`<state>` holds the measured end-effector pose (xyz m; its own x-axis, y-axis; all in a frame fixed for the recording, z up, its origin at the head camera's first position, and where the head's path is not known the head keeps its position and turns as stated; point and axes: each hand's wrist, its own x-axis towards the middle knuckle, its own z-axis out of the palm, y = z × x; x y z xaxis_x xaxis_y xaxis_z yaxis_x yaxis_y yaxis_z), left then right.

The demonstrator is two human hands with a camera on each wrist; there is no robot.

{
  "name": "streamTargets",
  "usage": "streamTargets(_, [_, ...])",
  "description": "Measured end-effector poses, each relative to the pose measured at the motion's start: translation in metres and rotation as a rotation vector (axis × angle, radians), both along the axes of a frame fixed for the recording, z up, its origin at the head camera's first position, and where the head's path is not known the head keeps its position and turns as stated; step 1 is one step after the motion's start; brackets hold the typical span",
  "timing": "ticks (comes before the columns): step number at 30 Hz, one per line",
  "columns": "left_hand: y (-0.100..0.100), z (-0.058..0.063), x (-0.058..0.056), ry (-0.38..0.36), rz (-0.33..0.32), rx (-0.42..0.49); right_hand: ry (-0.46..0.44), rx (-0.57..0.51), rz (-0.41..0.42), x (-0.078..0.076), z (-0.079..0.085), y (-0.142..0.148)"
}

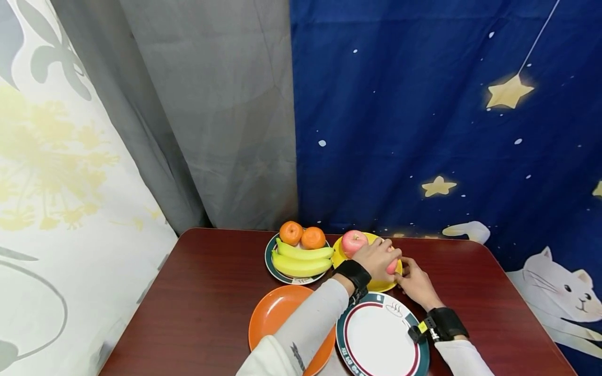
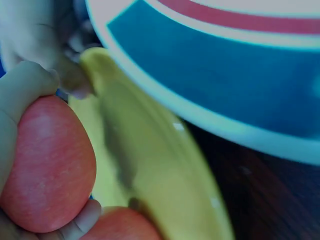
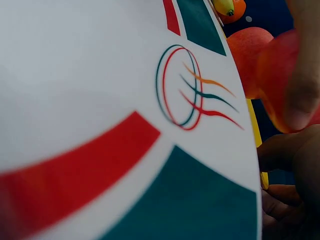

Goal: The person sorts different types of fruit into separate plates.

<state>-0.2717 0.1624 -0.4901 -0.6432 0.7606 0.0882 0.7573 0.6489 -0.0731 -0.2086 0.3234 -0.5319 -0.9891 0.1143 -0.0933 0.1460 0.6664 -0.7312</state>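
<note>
My left hand (image 1: 376, 259) grips a pinkish-red apple (image 2: 50, 165) above the right part of a yellow plate (image 1: 382, 286), thumb and fingers curled round the fruit. On that plate's far left side rests another apple (image 1: 354, 243), partly seen below the held one in the left wrist view. At the plate's right edge is my right hand (image 1: 416, 284), its thumb and fingers pinching the yellow rim. The right wrist view shows the held apple (image 3: 280, 75) in front of the resting one, with much of the right hand in shadow.
A white plate with green and red bands (image 1: 383, 334) stands nearest, beside an orange plate (image 1: 269, 316) under my left forearm. Behind on the left, a green-rimmed plate (image 1: 270, 265) bears bananas (image 1: 301, 266) and two oranges (image 1: 291, 233). Curtains (image 1: 376, 130) hang behind the brown table (image 1: 202, 303).
</note>
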Motion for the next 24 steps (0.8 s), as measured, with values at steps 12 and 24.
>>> streamTargets(12, [-0.001, -0.019, 0.002, 0.044, 0.031, -0.055, 0.016, -0.011, -0.01, 0.003, 0.0, -0.004])
streamTargets(24, [-0.005, 0.009, 0.007, 0.077, 0.008, -0.086, 0.014, -0.036, 0.01, 0.011, 0.004, 0.0])
